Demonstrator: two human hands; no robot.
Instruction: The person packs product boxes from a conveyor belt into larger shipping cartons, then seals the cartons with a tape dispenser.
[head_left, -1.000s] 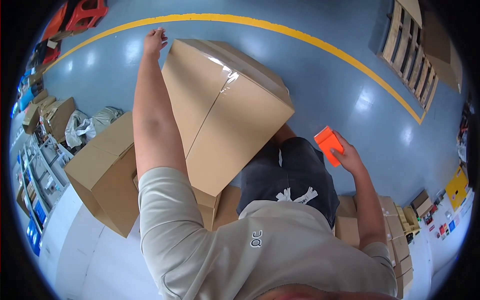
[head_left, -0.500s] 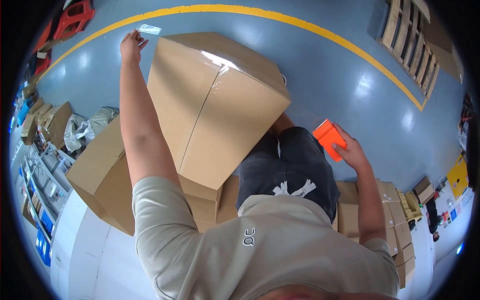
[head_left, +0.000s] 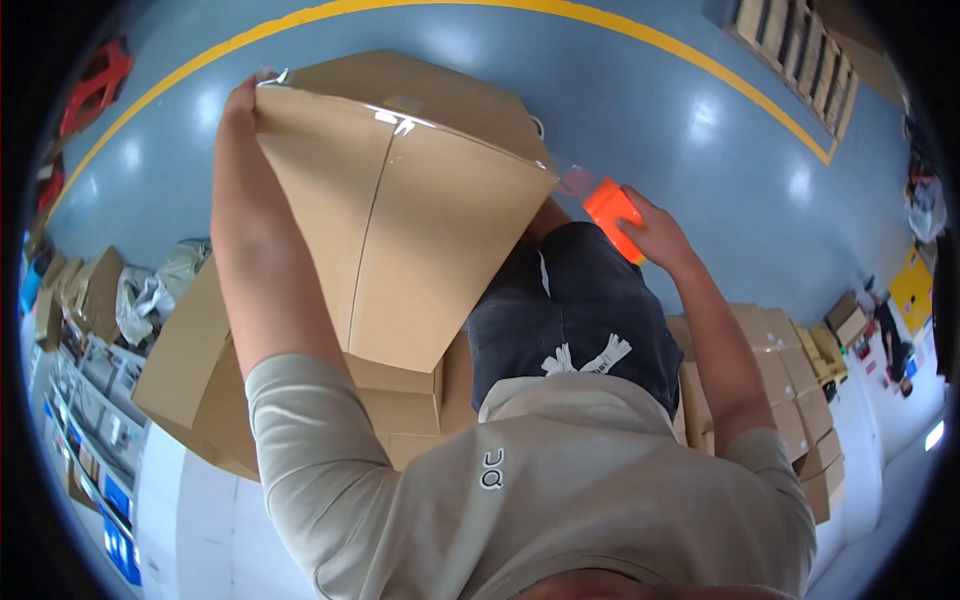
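As a large cardboard box (head_left: 440, 215) sits between a person's two hands, the left hand (head_left: 239, 102) meets its far left corner while the right hand (head_left: 655, 232) is held just off its right corner. The right hand is curled around an orange tape dispenser (head_left: 612, 217), thumb laid across the casing, and a short stretch of clear tape (head_left: 573, 182) bridges the gap to the box. The left hand's fingers are largely hidden at the corner, beside a glossy end of tape, so how far open they are, and whether they grip it, cannot be told. A yellow floor line (head_left: 640, 30) curves beyond.
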